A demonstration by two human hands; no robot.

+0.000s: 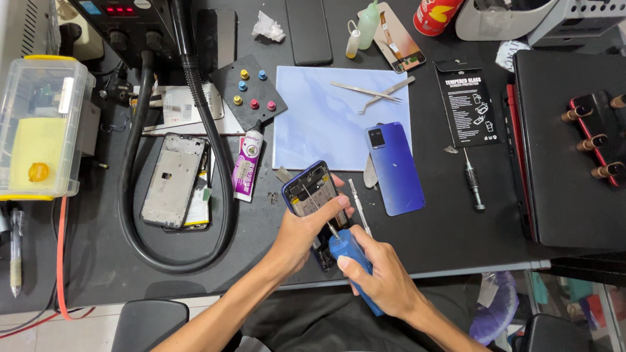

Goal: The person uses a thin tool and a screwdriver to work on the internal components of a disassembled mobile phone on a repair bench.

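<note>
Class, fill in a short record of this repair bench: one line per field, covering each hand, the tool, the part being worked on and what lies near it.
Left hand: grips the opened phone, back cover off, insides facing up
Right hand: holds a blue-handled screwdriver, tip down on the phone
Blue back cover: lies to the right of the phone, partly on the pale blue mat
Tweezers: on the mat
Bare phone frame: to the left, inside the loop of the black hose

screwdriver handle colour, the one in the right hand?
Blue screwdriver handle, in the right hand; head view.
</note>
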